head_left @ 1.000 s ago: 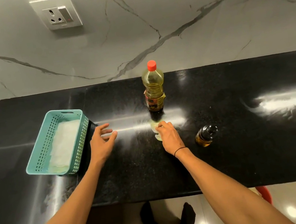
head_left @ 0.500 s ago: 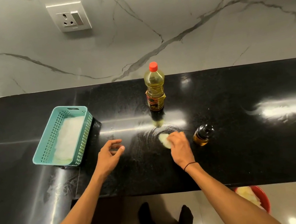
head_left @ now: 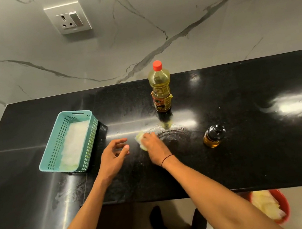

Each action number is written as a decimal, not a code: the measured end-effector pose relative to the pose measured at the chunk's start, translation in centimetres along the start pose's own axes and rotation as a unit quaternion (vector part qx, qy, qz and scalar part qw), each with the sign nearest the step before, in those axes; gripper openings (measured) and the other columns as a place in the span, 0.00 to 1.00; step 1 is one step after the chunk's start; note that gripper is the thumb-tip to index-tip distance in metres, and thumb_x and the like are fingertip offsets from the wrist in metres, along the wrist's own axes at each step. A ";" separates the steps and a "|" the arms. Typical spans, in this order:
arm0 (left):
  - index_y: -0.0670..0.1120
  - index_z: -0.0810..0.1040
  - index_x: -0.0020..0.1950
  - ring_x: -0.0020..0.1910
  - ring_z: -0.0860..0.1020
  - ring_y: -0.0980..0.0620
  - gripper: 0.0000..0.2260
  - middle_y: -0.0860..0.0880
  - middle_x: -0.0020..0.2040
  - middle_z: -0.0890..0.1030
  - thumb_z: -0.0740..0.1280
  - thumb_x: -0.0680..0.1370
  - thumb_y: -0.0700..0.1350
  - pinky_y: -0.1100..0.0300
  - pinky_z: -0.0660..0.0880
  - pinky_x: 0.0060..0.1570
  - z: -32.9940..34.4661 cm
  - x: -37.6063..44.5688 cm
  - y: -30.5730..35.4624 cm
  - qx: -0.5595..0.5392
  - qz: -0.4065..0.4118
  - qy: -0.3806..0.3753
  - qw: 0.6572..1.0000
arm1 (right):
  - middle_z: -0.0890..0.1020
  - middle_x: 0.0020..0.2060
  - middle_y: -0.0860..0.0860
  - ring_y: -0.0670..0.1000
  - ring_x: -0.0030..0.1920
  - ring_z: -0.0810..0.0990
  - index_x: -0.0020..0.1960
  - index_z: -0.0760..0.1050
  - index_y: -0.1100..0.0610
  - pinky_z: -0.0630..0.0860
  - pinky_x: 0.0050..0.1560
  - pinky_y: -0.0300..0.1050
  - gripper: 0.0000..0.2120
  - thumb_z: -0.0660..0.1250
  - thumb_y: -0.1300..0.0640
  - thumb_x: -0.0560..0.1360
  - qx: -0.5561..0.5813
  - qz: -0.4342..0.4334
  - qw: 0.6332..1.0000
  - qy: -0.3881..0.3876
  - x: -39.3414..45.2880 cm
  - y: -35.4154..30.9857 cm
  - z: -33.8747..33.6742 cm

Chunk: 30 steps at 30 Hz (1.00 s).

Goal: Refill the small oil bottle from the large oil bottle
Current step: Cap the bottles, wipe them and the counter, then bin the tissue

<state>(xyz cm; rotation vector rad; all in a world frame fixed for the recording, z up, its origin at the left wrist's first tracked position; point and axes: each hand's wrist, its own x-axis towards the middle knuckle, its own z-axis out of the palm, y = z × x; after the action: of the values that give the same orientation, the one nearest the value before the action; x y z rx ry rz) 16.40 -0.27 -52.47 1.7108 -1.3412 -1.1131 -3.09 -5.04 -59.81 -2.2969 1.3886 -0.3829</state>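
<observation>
My right hand point(head_left: 154, 145) presses a pale, crumpled wipe point(head_left: 140, 138) onto the black bench point(head_left: 252, 157), fingers curled over it; my left hand point(head_left: 113, 156) hovers beside it, loosely spread and holding nothing. The large oil bottle point(head_left: 160, 89), red-capped and mostly full of yellow oil, stands upright towards the back of the bench. I judge it heavy and possibly slick, best gripped round the labelled waist. The small oil bottle point(head_left: 214, 136), dark-capped with amber oil in the bottom, stands well to the right of my right hand. It looks light and probably glass, though I can't be sure from here; I'd take it by the body.
</observation>
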 end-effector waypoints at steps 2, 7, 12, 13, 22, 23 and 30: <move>0.49 0.82 0.65 0.51 0.87 0.49 0.12 0.46 0.57 0.85 0.72 0.82 0.42 0.59 0.84 0.48 -0.3 0.1 0.0 -0.003 0.002 -0.005 1.000 | 0.78 0.58 0.59 0.60 0.56 0.73 0.61 0.79 0.63 0.76 0.56 0.53 0.15 0.66 0.70 0.76 -0.018 -0.090 0.996 -0.018 -1.8 -1.8 1.0; 0.53 0.81 0.64 0.49 0.88 0.49 0.11 0.46 0.57 0.85 0.72 0.83 0.43 0.51 0.85 0.51 -0.5 0.2 -0.2 -0.002 -0.005 -0.005 1.000 | 0.78 0.54 0.56 0.58 0.48 0.73 0.58 0.80 0.62 0.74 0.44 0.53 0.11 0.62 0.65 0.78 -0.133 -0.238 0.961 -0.053 -6.8 -0.7 1.9; 0.54 0.82 0.63 0.49 0.88 0.50 0.09 0.47 0.57 0.85 0.71 0.84 0.44 0.51 0.84 0.51 -0.1 0.3 0.5 -0.007 -0.008 -0.013 1.000 | 0.80 0.53 0.58 0.57 0.48 0.75 0.59 0.80 0.63 0.78 0.45 0.51 0.16 0.62 0.67 0.74 -0.219 -0.054 0.974 0.002 -4.2 4.6 -2.8; 0.54 0.82 0.63 0.49 0.88 0.49 0.09 0.47 0.56 0.85 0.71 0.84 0.43 0.52 0.84 0.50 -0.1 0.3 0.6 -0.010 -0.005 -0.013 1.000 | 0.79 0.54 0.59 0.57 0.49 0.75 0.60 0.78 0.64 0.78 0.46 0.51 0.16 0.65 0.67 0.74 -0.223 0.004 0.975 0.006 -3.6 5.7 -4.0; 0.53 0.82 0.63 0.49 0.88 0.48 0.09 0.47 0.57 0.86 0.70 0.84 0.43 0.52 0.84 0.51 -0.6 0.2 1.2 -0.022 0.000 -0.012 1.000 | 0.76 0.53 0.60 0.60 0.50 0.74 0.56 0.79 0.64 0.78 0.50 0.52 0.15 0.69 0.70 0.70 -0.105 0.284 0.947 0.103 -6.9 4.4 -3.6; 0.54 0.82 0.63 0.49 0.88 0.48 0.09 0.47 0.57 0.86 0.71 0.84 0.44 0.51 0.84 0.51 -0.6 0.2 1.2 -0.021 0.001 -0.014 1.000 | 0.76 0.52 0.60 0.60 0.50 0.74 0.56 0.79 0.64 0.78 0.49 0.53 0.15 0.68 0.70 0.69 -0.083 0.279 0.950 0.114 -6.9 3.6 -3.0; 0.53 0.82 0.64 0.49 0.88 0.48 0.10 0.47 0.57 0.86 0.70 0.84 0.43 0.55 0.83 0.50 -1.2 0.2 1.6 -0.014 0.013 -0.019 1.000 | 0.78 0.51 0.57 0.57 0.47 0.76 0.57 0.80 0.61 0.77 0.45 0.52 0.16 0.72 0.69 0.70 -0.088 0.011 0.995 0.034 -4.2 -2.9 0.3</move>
<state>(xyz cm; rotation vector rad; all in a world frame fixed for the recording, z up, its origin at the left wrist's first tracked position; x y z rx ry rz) 16.88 -0.83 -50.64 1.6555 -1.3620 -1.1502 -2.68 -0.10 -58.75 -2.4273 1.5346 -0.3473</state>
